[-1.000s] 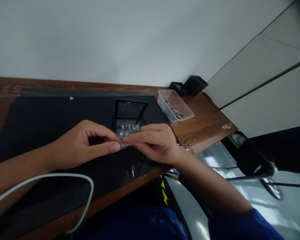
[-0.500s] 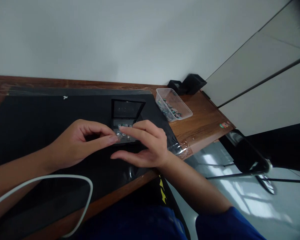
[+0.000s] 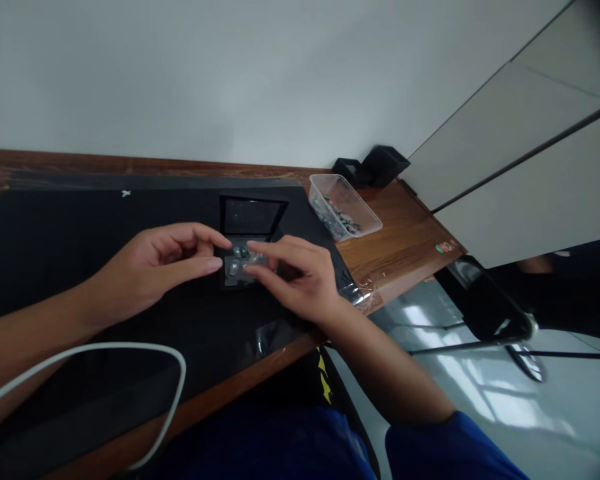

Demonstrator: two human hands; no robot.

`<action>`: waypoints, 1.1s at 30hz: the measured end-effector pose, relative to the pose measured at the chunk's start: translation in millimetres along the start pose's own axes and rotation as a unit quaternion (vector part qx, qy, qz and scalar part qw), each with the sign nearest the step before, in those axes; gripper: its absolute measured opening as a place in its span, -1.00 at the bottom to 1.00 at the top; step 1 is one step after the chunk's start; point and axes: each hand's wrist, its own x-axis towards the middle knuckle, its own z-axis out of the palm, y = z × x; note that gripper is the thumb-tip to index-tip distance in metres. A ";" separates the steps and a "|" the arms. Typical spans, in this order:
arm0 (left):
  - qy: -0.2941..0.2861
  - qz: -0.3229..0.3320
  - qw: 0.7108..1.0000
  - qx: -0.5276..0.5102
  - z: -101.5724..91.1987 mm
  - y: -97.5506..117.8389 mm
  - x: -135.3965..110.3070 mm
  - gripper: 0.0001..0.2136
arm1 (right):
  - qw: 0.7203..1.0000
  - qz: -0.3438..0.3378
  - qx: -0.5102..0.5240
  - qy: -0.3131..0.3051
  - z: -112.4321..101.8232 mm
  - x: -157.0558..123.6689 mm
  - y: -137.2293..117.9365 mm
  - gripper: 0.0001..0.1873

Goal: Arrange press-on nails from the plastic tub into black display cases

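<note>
I am holding the left hand (image 3: 153,267) beside the black box (image 3: 236,283), fingers parted, apparently for steadying. The raised lid (image 3: 251,217) is allowing access: the right hand (image 3: 300,273) is hovering over small pieces (image 3: 233,268) inside, fingertips narrow; whether gripping, I cannot tell.

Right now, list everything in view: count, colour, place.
black case: 1, black, mat, lid up
small pieces: several, grey and green, inside case
clear tub: 1, transparent, right of case
tub contents: many, mixed colours
boxes: 2, black, behind tub
scrap: 1, white, mat's far side
mat: 1, black, table
table: 1, brown
cable: 1, white, lower left
wall: 1, pale, behind table
floor: grey, lower right
sleeve: 1, blue, right arm
left hand: 1, beside case
right hand: 1, fingertips over case
</note>
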 end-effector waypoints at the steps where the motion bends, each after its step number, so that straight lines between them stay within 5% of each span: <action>1: 0.023 0.007 1.000 -0.007 -2.7 -2.3 1.9 -0.84 | 0.999 0.052 0.007 0.002 -4.7 -2.0 3.7 -0.75; 5: 0.064 0.023 0.997 -0.038 -9.8 -6.4 8.9 -0.90 | 0.969 0.245 0.038 -0.016 -18.9 -13.1 16.6 -0.70; 8: 0.061 0.025 0.996 -0.053 -11.0 -6.3 10.9 -0.90 | 0.953 0.293 0.054 -0.057 -21.0 -16.9 19.1 -0.62; 27: 0.070 0.036 0.997 -0.020 -12.7 -5.6 9.2 -0.86 | 0.942 0.294 0.068 -0.144 -23.4 -14.9 23.9 -0.49; 33: 0.042 0.001 0.996 -0.076 -19.0 -4.8 8.3 -0.86 | 0.949 0.278 0.072 -0.131 -24.2 -16.1 24.5 -0.70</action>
